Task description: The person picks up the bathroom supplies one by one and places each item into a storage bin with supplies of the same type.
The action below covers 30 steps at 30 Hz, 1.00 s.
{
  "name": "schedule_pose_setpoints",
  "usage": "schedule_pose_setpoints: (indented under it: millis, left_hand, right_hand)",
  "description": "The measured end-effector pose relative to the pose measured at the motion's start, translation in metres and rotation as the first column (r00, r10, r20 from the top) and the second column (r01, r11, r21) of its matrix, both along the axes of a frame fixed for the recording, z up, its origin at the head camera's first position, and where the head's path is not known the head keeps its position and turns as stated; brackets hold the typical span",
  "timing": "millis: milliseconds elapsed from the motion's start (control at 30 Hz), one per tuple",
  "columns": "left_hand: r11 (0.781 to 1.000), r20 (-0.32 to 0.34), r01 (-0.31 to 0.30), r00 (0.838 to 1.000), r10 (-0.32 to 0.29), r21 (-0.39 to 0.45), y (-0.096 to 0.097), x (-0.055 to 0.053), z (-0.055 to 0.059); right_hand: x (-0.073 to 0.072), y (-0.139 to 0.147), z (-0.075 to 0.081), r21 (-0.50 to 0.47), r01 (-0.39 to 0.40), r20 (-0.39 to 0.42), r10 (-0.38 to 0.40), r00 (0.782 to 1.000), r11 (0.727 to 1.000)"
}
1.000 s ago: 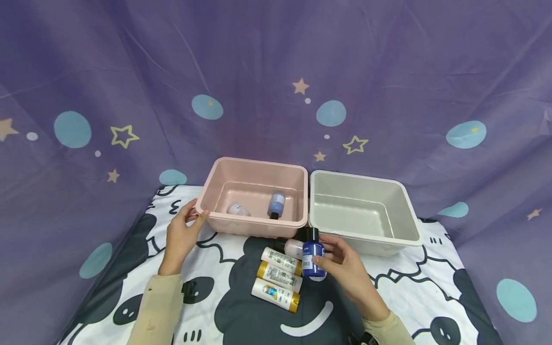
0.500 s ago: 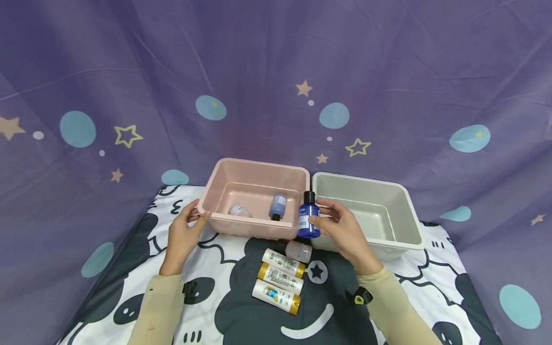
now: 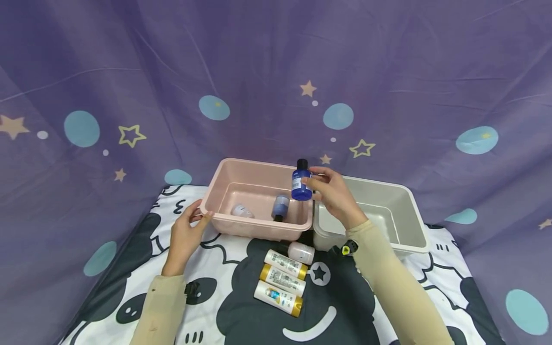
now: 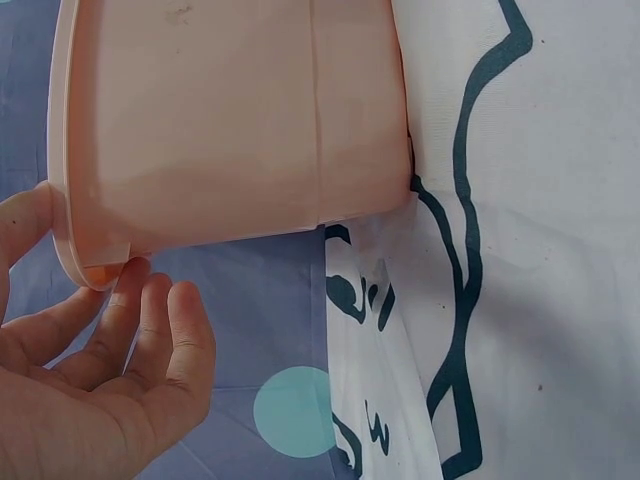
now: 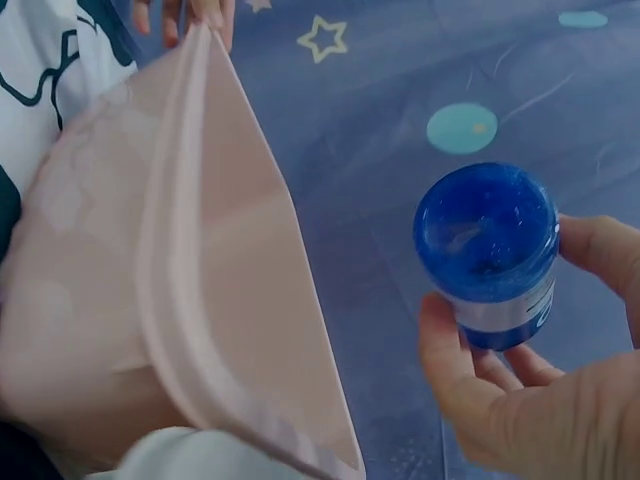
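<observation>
My right hand [image 3: 334, 194] grips a small blue bottle [image 3: 301, 181] with a black cap and white label, upright over the right end of the pink bin [image 3: 258, 228]. In the right wrist view the bottle's round base [image 5: 485, 230] faces the camera, thumb and fingers around its sides. The left hand [image 3: 186, 237] pinches the pink bin's rim at its near left corner; the left wrist view shows its thumb on the rim [image 4: 62, 150] and fingertips under it. Inside the bin lie a small pale bottle [image 3: 242, 211] and a bluish bottle with a black cap [image 3: 281, 206].
A light grey-green bin [image 3: 411, 230] stands right beside the pink one. In front, on the sheep-print cloth [image 3: 241, 321], lie a pale pink bottle [image 3: 301, 252] and several white tubes [image 3: 278, 298] with gold caps. A purple curtain [image 3: 258, 57] hangs behind.
My right hand has lifted the blue bottle from beside the tubes, up and slightly left, to over the pink bin. The left hand keeps its place at the rim.
</observation>
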<state>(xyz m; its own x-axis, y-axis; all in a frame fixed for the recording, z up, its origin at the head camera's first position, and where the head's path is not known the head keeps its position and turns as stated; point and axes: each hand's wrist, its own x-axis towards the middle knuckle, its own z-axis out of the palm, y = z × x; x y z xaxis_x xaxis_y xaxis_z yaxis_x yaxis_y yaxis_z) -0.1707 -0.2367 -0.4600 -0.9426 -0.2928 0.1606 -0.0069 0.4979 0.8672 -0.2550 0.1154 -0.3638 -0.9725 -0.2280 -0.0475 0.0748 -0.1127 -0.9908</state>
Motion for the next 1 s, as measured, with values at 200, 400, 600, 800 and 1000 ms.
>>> schedule_pose_setpoints:
  millis: [200, 400, 600, 800, 1000]
  left_hand:
    - [1.000, 0.005, -0.003, 1.000, 0.002, 0.006, -0.001, 0.000, 0.000]
    - [1.000, -0.001, -0.004, 1.000, 0.004, 0.009, -0.001, -0.001, -0.002]
    - [1.000, -0.001, -0.005, 1.000, 0.005, 0.001, 0.000, -0.001, -0.001]
    - [1.000, -0.009, -0.004, 1.000, 0.004, 0.004, 0.000, -0.001, 0.001]
    - [1.000, -0.006, -0.006, 1.000, 0.006, -0.002, -0.001, 0.000, 0.000]
  right_hand:
    - [-0.033, -0.018, 0.007, 0.057, -0.019, 0.033, 0.017, 0.999, 0.998]
    - [-0.062, -0.037, 0.003, 0.074, -0.028, 0.057, 0.023, 0.998, 0.997]
    - [-0.081, -0.048, -0.010, 0.135, -0.045, 0.059, 0.037, 0.998, 0.990]
    - [-0.090, -0.057, -0.028, 0.125, -0.104, 0.082, 0.094, 0.992, 0.987]
    - [-0.092, -0.064, -0.038, 0.186, -0.145, 0.089, 0.130, 0.987, 0.972]
